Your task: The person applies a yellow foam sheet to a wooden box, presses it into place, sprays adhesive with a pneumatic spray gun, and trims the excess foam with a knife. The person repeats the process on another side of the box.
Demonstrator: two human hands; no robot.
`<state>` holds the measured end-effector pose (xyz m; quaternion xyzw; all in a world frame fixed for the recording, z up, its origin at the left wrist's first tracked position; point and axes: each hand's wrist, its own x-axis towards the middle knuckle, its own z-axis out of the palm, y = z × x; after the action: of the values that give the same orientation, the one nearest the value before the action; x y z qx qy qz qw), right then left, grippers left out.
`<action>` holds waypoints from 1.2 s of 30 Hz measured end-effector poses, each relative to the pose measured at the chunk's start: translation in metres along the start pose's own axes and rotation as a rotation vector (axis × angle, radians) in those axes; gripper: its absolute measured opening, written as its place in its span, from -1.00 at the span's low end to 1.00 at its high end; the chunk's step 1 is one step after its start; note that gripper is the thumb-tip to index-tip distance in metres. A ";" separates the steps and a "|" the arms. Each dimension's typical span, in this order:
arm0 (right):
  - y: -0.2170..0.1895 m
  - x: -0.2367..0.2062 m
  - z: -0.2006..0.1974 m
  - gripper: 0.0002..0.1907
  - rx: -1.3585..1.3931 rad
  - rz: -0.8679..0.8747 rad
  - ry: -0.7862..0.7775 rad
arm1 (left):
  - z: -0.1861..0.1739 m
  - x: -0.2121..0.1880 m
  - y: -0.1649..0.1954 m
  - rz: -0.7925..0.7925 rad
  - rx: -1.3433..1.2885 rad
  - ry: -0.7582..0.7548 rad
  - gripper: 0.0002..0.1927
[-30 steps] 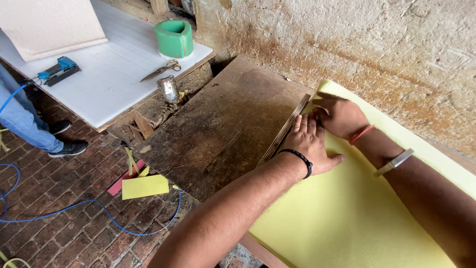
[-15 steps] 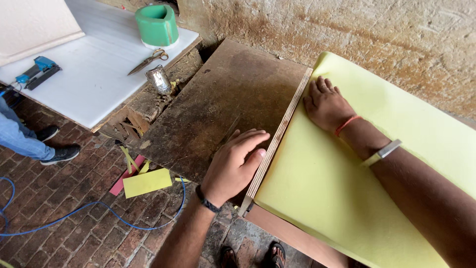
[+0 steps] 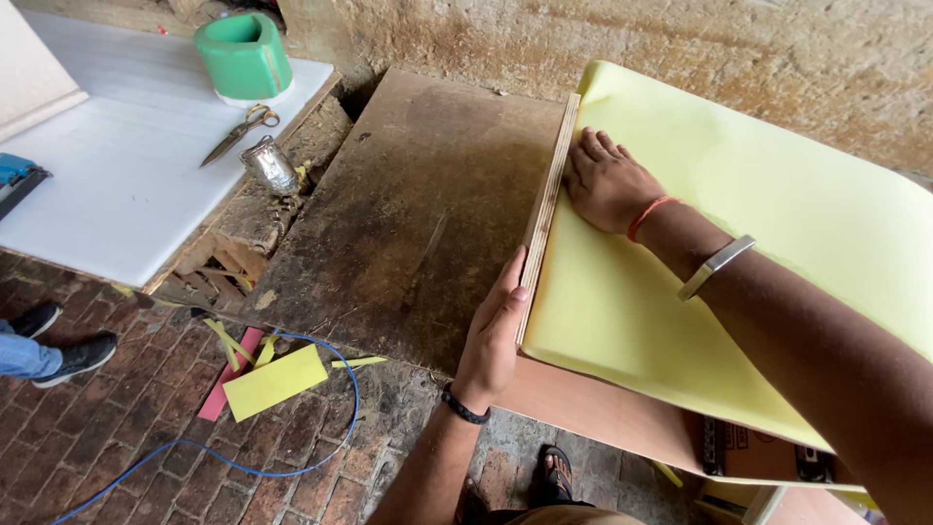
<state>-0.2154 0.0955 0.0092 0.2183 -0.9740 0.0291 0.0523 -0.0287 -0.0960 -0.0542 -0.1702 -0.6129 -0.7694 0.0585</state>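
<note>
A pale yellow foam sheet (image 3: 768, 233) lies on a plywood board (image 3: 544, 209) whose layered edge shows along the left. My right hand (image 3: 607, 180) presses flat on the foam near that edge, fingers together, a metal bangle and an orange thread on the wrist. My left hand (image 3: 496, 335) rests edge-on against the board's side lower down, fingers straight, a black band on its wrist. Both sit on a dark, worn wooden table (image 3: 418, 214).
A white board (image 3: 126, 175) to the left carries a green tape roll (image 3: 243, 56), scissors (image 3: 238, 134) and a blue power tool (image 3: 15, 180). A metal can (image 3: 272, 167) sits beside it. Yellow foam scraps (image 3: 275, 381) and a blue cable (image 3: 243, 457) lie on the brick floor. Another person's shoes (image 3: 58, 350) show at left.
My left hand slid back along the board's edge from beside my right hand to the near end. My right hand stayed pressed on the foam. The view moved closer.
</note>
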 end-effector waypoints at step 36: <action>-0.099 -0.204 -0.027 0.01 0.135 -0.190 0.065 | 0.004 -0.011 -0.019 -0.047 -0.252 -0.028 -0.38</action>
<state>0.0125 0.0946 0.0164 0.3118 -0.9425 0.0966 0.0717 -0.0235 -0.0888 -0.0740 -0.1727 -0.5158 -0.8391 0.0100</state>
